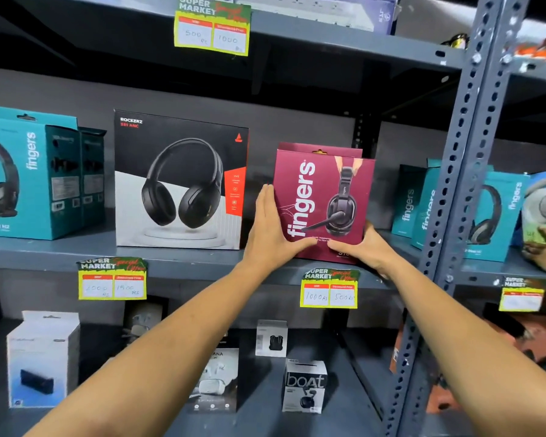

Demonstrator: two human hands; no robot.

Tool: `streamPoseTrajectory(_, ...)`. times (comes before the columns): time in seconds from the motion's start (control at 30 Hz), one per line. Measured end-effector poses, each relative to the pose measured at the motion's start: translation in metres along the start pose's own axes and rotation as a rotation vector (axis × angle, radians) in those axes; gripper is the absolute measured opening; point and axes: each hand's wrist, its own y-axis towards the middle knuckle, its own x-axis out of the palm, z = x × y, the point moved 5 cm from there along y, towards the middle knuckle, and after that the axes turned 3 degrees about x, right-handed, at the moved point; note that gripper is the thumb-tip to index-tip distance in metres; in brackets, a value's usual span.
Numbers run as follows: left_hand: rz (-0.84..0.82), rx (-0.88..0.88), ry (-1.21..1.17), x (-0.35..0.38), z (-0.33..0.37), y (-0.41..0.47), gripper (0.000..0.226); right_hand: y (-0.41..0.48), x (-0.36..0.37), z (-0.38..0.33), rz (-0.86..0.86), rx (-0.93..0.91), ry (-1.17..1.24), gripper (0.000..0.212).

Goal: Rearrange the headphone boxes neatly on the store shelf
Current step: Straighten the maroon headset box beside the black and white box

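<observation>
Maroon cardboard headphone box point(322, 203) stood upright, slightly tilted, at the front edge of the grey metal shelf point(202, 263), between my hands. Left hand point(271, 228) lay flat, fingers straight along its left side. Right hand point(369, 247) gripped its lower right corner.

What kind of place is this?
Probably a shop's electronics aisle: metal shelves carry boxed headphones, like the maroon box and black box, and yellow price tags read Super Market.
</observation>
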Motion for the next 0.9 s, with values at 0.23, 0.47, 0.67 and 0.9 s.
streamPoseTrajectory(0.23,-0.409,-0.499,-0.372,0.026,-0.055,0.020,0.094,0.000,-0.004,-0.001,-0.035,0.020,0.045,0.110)
streamPoseTrajectory(0.47,-0.433,-0.489,-0.335,0.044,-0.056,0.026,0.111,0.008,-0.008,0.008,-0.036,0.051,0.137,0.077)
streamPoseTrajectory(0.67,-0.435,-0.501,-0.233,0.060,-0.078,0.033,0.121,0.009,-0.004,0.000,-0.056,0.011,0.124,0.092)
streamPoseTrajectory(0.9,-0.425,-0.512,-0.253,0.041,-0.051,0.022,0.117,0.001,-0.005,0.001,0.023,0.061,0.215,0.052)
